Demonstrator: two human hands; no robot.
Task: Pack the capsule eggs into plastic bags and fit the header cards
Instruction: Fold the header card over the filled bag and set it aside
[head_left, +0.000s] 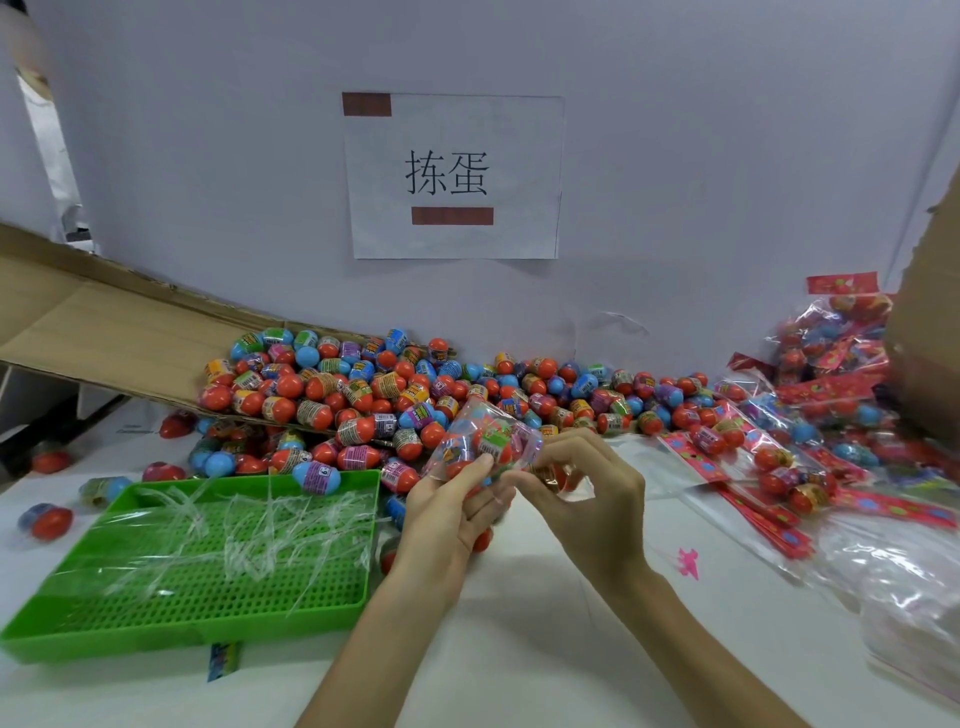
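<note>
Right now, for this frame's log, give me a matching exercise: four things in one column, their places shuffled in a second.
Things
1. green tray
2. paper sign
3. egg-filled plastic bag
4. finished packs

Places
A. on the wall
B. held between the left hand and the right hand
C. on the table, left side
D. piled at the right

Pairs: 1-C, 2-A, 3-B, 4-D

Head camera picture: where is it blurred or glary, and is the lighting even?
Head view: even light, faint shadows; the paper sign and the plastic bag held by the left hand and right hand are sharp; packed bags at the right edge smear into blur; clear film in the green tray glints white.
</note>
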